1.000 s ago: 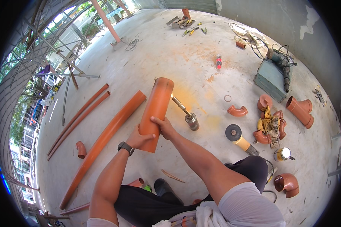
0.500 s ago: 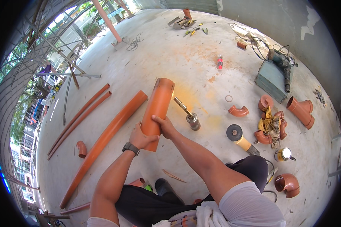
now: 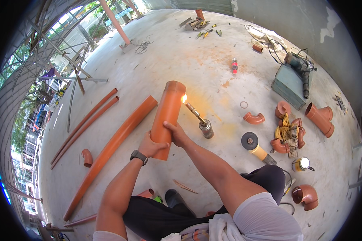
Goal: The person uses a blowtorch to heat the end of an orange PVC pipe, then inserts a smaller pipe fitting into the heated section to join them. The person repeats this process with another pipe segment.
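Head view: orange pipe (image 3: 169,105), lower part between left fingers (image 3: 160,145) and right fingers (image 3: 168,125).

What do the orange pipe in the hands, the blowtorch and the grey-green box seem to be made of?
Held orange pipe: probably plastic, smooth and satin, by its soft sheen. Blowtorch: apparently metal, partly shiny, as its bright highlights suggest. Grey-green box: perhaps painted metal, dull, with flat sides; wood stays possible.

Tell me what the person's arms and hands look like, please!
The left hand and right hand wear no gloves. A dark watch with a dark strap circles the left wrist. The forearms are uncovered, and the short, pale sleeves end above the elbows.
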